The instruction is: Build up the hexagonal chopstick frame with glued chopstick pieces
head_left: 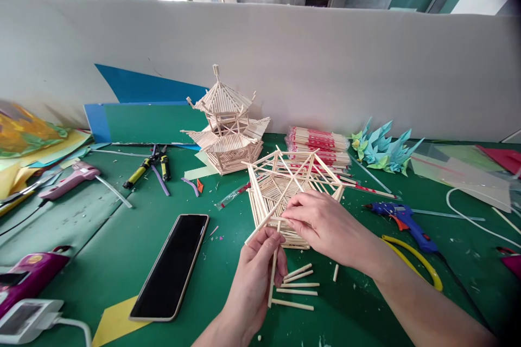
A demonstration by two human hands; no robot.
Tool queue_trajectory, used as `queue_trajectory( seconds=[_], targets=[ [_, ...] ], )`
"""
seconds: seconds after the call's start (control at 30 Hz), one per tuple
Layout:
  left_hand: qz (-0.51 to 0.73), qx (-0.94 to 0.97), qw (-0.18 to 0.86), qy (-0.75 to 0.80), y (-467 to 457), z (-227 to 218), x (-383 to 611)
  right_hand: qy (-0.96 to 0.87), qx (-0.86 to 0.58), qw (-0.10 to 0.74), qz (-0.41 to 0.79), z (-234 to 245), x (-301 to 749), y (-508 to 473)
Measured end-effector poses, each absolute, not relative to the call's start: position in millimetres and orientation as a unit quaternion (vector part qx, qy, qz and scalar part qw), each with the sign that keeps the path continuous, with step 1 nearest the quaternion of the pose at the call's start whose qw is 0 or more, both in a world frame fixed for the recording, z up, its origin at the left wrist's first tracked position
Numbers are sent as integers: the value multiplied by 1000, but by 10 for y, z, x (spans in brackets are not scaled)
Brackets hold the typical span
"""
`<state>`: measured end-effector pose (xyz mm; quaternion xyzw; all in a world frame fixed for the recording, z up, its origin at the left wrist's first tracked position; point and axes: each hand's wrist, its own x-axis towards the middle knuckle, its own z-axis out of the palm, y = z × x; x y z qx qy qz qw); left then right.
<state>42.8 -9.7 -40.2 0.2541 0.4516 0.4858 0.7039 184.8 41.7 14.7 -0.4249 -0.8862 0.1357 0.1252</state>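
Observation:
My left hand [260, 260] is closed around a thin wooden stick [273, 276] that slants down through the fingers. Its fingertips are at the near left corner of a half-built wooden stick frame [260, 209], a many-sided pavilion-like shape with a slatted floor and open slanting roof bars. My right hand [315, 222] reaches over the frame's near side, thumb and fingers pinched on a short wooden stick [277, 219], mostly hidden by the fingertips. Several cut short sticks [299, 284] lie on the green table just below the hands.
Behind stands a finished stick pagoda [228, 124], beside packed chopsticks [317, 143]. A blue glue gun [402, 219] and yellow ring [419, 260] lie right. Left are a phone [171, 268], pliers [140, 171] and a pink glue gun [71, 180]. Blue paper folds [386, 146] sit back right.

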Motion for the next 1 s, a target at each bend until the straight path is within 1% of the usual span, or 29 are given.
queue_trajectory(
  seconds=[0.53, 1.0],
  targets=[
    [492, 247, 698, 458, -113, -418, 424, -880, -439, 106, 144, 233, 1703, 476],
    [488, 219, 717, 447, -154, -381, 391, -876, -445, 112, 147, 216, 1704, 470]
  ],
)
